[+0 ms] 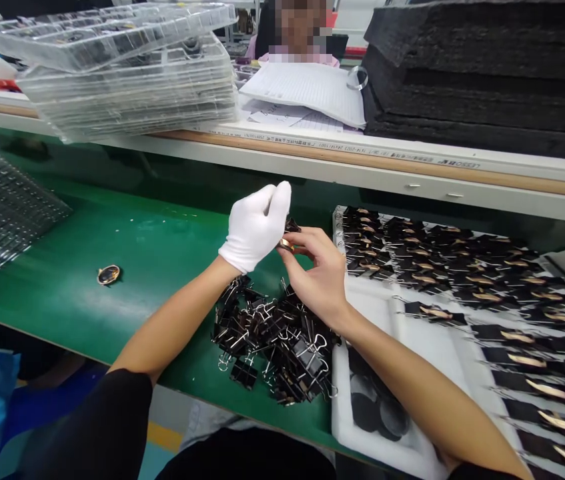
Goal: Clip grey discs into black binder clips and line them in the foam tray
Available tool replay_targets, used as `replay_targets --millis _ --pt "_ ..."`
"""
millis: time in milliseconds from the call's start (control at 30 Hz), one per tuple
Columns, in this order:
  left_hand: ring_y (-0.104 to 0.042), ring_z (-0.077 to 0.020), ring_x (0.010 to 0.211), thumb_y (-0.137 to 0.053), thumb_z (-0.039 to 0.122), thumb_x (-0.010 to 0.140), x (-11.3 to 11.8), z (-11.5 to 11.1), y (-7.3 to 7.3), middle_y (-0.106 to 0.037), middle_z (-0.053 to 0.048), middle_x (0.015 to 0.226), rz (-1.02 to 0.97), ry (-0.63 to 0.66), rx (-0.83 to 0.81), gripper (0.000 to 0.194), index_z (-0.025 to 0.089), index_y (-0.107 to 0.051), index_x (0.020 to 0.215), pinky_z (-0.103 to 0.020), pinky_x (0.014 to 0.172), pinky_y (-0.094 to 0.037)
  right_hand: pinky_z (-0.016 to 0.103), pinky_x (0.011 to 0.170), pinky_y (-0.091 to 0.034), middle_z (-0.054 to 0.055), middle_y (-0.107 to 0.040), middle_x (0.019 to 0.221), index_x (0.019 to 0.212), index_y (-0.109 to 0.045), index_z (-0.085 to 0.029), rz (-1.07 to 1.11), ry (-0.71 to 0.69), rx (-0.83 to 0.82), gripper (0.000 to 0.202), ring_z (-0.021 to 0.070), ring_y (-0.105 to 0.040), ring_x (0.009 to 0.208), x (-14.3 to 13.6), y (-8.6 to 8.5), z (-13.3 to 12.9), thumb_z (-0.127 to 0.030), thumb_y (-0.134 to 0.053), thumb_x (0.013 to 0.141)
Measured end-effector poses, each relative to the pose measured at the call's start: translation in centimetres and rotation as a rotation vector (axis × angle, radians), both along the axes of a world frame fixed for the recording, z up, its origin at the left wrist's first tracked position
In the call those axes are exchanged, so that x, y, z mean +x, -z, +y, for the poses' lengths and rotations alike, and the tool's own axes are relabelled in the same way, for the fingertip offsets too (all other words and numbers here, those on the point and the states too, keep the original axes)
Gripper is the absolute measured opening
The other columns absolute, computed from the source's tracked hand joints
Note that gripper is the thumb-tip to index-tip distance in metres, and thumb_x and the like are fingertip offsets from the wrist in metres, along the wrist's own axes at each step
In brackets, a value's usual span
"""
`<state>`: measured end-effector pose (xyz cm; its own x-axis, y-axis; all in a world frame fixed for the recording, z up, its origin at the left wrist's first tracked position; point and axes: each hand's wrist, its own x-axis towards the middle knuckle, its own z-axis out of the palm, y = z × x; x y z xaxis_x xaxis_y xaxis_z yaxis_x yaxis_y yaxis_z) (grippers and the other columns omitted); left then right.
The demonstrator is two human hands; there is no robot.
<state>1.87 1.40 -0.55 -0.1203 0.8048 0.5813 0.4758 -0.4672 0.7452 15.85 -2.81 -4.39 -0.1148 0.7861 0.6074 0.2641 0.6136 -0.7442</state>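
Observation:
My left hand [258, 227], in a white glove, is closed above the green table, its fingers around a black binder clip [292, 225] that shows only in part. Bare, my right hand [317, 273] pinches a small gold-rimmed round piece [286, 245] between thumb and fingers, close against the glove. Below both hands lies a heap of black binder clips [272, 340] with silver wire handles. Another gold-rimmed oval piece [109, 275] rests on the table at the left.
At the right, a white foam tray [412, 347] bears rows of clipped pieces [462, 267] and dark discs [379, 407]. Clear plastic trays [132, 93] are stacked on the shelf [312, 157], beside papers and black sheets [482, 73]. A person sits beyond. More trays [2, 213] stand left.

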Motion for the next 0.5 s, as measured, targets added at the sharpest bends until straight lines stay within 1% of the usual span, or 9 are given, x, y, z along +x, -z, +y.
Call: replay_targets --millis 67,100,167,233,300,400,500 --pt "-0.053 -0.0132 0.059 -0.05 0.051 0.108 -0.3 0.7 0.3 -0.053 0.0 0.059 -0.08 0.018 -0.008 0.056 0.021 -0.052 0.06 -0.032 0.062 -0.041 0.038 0.085 -0.066 0.007 -0.074 0.113 0.104 -0.078 -0.024 0.017 -0.021 -0.009 0.015 0.0208 -0.072 0.104 -0.1 0.2 0.1 -0.018 -0.067 0.095" --pt "-0.053 -0.0127 0.059 -0.054 0.049 0.106 -0.4 1.0 0.5 -0.054 0.001 0.059 -0.122 0.019 -0.019 0.054 0.021 -0.054 0.059 -0.031 0.062 -0.041 0.038 0.086 -0.066 0.008 -0.074 0.113 0.103 -0.078 -0.024 0.03 -0.033 -0.016 0.015 0.0212 -0.072 0.106 -0.1 0.4 0.2 -0.018 -0.067 0.095" --pt "-0.057 -0.0124 0.061 -0.056 0.045 0.105 -0.6 1.5 0.8 -0.059 0.001 0.06 -0.158 0.038 -0.061 0.049 0.02 -0.062 0.063 -0.029 0.064 -0.043 0.037 0.084 -0.066 0.007 -0.074 0.113 0.102 -0.078 -0.023 0.051 -0.056 -0.036 0.013 0.0218 -0.072 0.107 -0.2 0.6 0.2 -0.018 -0.068 0.094" --pt "-0.061 -0.0126 0.064 -0.056 0.042 0.104 -0.7 1.7 0.9 -0.064 0.001 0.063 -0.172 0.032 -0.088 0.043 0.02 -0.07 0.07 -0.028 0.067 -0.045 0.037 0.082 -0.066 0.007 -0.074 0.112 0.101 -0.078 -0.024 0.057 -0.079 -0.064 0.013 0.0213 -0.072 0.105 -0.3 0.8 0.3 -0.019 -0.069 0.094" --pt "-0.062 -0.0127 0.065 -0.058 0.042 0.103 -0.8 1.8 0.8 -0.066 0.0 0.063 -0.173 0.016 -0.084 0.042 0.019 -0.072 0.07 -0.028 0.069 -0.047 0.037 0.082 -0.066 0.007 -0.073 0.113 0.101 -0.078 -0.024 0.064 -0.102 -0.097 0.012 0.0204 -0.073 0.101 -0.3 0.9 0.4 -0.021 -0.071 0.093" --pt "-0.064 -0.0131 0.066 -0.061 0.042 0.102 -1.2 2.0 0.6 -0.068 -0.001 0.064 -0.205 0.007 -0.056 0.043 0.019 -0.073 0.068 -0.027 0.071 -0.048 0.039 0.089 -0.067 0.008 -0.073 0.121 0.101 -0.077 -0.024 0.165 -0.165 -0.222 0.012 0.0203 -0.075 0.101 -0.2 0.6 0.5 -0.026 -0.077 0.089" --pt "-0.065 -0.0139 0.069 -0.06 0.044 0.102 -1.5 2.4 0.5 -0.07 -0.002 0.067 -0.28 0.018 -0.072 0.044 0.018 -0.073 0.069 -0.028 0.07 -0.049 0.039 0.088 -0.069 0.009 -0.072 0.132 0.1 -0.073 -0.024 0.319 -0.26 -0.394 0.022 0.022 -0.078 0.104 -0.1 0.2 0.7 -0.035 -0.085 0.085"
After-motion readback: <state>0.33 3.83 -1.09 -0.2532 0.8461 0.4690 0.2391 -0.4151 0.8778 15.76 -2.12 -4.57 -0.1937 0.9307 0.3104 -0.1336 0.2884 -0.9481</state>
